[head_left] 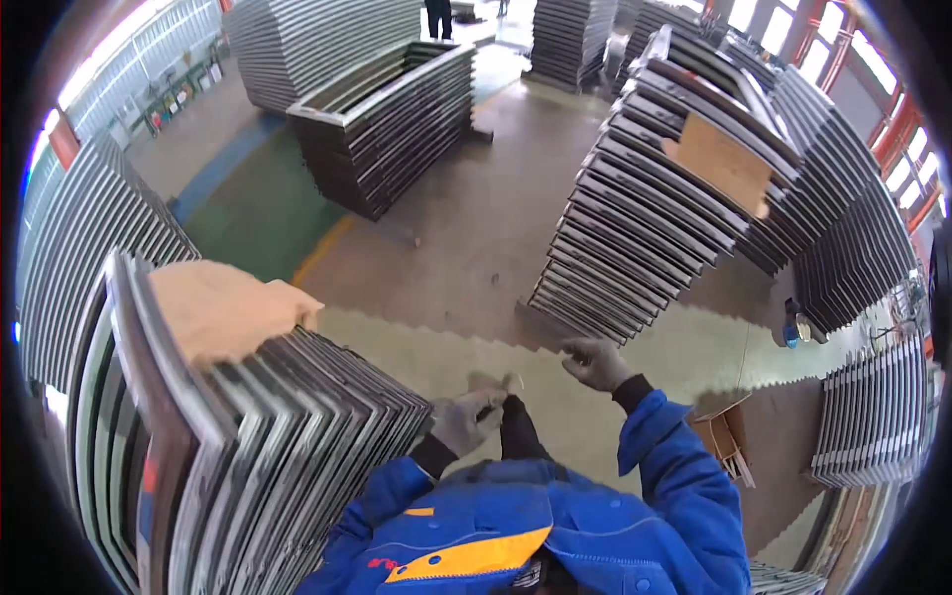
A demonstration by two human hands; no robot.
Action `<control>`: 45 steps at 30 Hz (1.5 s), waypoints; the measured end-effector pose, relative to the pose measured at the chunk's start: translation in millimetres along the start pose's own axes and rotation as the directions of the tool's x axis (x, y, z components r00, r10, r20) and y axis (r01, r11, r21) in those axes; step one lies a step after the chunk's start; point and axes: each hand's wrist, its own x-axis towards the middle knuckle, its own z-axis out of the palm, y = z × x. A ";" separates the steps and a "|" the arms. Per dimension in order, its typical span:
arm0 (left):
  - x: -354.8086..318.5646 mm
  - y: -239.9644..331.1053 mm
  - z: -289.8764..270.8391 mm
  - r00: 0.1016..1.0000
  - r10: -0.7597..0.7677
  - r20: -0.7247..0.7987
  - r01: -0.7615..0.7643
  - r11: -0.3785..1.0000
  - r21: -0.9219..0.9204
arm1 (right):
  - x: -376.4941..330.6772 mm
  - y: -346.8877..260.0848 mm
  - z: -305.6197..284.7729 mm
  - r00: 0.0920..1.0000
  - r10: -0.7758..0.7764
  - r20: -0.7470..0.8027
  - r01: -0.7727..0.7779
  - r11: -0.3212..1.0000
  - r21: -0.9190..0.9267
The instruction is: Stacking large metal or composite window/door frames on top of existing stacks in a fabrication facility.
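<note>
My left hand [466, 421], in a grey glove, is in front of my waist beside the near left stack of metal frames [297, 416]. Its fingers are curled together, and whatever they may hold is too small to make out. Further right and a little farther forward, my right hand [595, 365], also gloved, hangs in the air with thumb and fingers apart and nothing visible between them. Beyond it leans a tall stack of dark frames [635, 218] with a piece of brown cardboard [722, 164] against its upper side. Neither hand touches a stack.
Brown paper or cardboard [223, 309] lies over the near left stack. A rectangular frame stack [387, 129] stands ahead on the floor. An open cardboard box [724, 436] is at my right, near another stack [873, 412]. A person in dark trousers [438, 18] is far off.
</note>
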 end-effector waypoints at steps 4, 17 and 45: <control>124.2 -72.1 -27.8 0.983 0.026 -0.179 -0.032 0.999 -0.027 | 172.0 52.3 -4.1 0.990 -0.086 0.108 0.083 0.996 0.033; 502.0 -235.7 -167.0 0.791 -0.486 -0.372 0.316 0.845 -0.432 | 746.3 103.2 33.3 0.901 -0.130 0.413 0.209 0.966 -0.151; 1609.3 -368.2 -246.9 0.958 -0.233 0.168 0.234 0.972 0.017 | 1394.1 655.3 -378.7 0.889 0.455 0.050 -0.440 0.881 -0.174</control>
